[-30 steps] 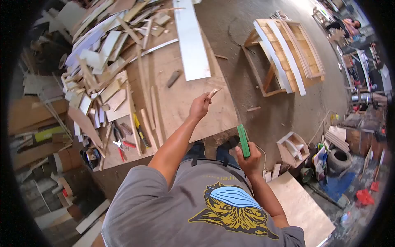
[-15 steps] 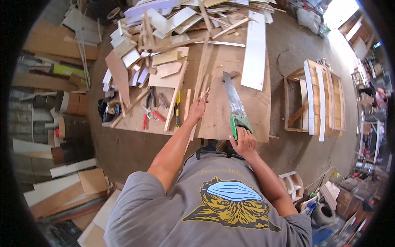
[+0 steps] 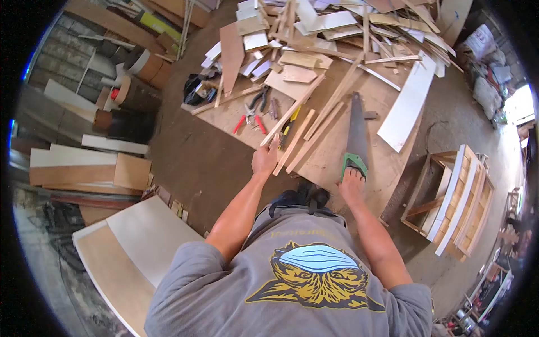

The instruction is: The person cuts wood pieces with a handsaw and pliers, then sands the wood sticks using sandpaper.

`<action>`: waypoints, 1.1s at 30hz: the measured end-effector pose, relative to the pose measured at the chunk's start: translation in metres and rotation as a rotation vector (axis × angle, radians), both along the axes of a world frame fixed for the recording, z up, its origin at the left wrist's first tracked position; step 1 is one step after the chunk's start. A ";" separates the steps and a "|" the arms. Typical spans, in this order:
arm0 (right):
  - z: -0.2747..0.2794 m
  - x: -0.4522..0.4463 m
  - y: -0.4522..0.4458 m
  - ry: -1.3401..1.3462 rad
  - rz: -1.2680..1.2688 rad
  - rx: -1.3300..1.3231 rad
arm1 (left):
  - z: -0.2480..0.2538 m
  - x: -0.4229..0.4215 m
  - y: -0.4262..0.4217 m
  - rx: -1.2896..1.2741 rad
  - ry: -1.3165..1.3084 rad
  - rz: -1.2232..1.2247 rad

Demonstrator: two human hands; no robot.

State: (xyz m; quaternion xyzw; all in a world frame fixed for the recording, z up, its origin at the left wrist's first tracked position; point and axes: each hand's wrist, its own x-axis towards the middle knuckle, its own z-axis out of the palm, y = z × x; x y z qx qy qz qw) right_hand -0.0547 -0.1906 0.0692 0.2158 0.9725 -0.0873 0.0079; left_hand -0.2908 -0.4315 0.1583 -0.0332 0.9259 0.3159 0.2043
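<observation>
My right hand (image 3: 352,182) is closed round the green handle of a handsaw (image 3: 357,129), whose blade points away from me over the plywood tabletop (image 3: 328,160). At the table's front edge, my left hand (image 3: 265,160) is closed, fingers pointing up; what it pinches is too small to make out. Its fingertips are by the near end of a long wood strip (image 3: 295,109). Just right of that hand, narrower strips (image 3: 295,142) lie side by side. Red-handled pliers (image 3: 250,117) and a yellow-and-black tool (image 3: 289,126) lie beyond the left hand.
Piled wood offcuts (image 3: 320,25) cover the table's far side. A white board (image 3: 410,101) lies at its right. On the floor stand a wooden frame (image 3: 449,202) at the right and large panels (image 3: 120,253) at the lower left. Stacked boards (image 3: 90,168) are farther left.
The view has swung left. My right hand, earlier low beside the table with the saw handle, now has the blade over the tabletop. My left hand has moved toward the strips near the pliers.
</observation>
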 end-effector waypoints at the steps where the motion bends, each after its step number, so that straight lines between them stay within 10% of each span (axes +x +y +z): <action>1: 0.002 -0.004 -0.005 -0.032 0.001 -0.017 | -0.004 0.002 -0.012 -0.007 0.008 0.021; 10: 0.034 -0.098 -0.052 0.007 0.166 -0.164 | -0.054 -0.033 -0.095 0.430 -0.110 0.200; 33: -0.016 -0.386 -0.237 -0.213 -0.257 -0.238 | -0.112 -0.222 -0.164 0.063 -0.117 -0.364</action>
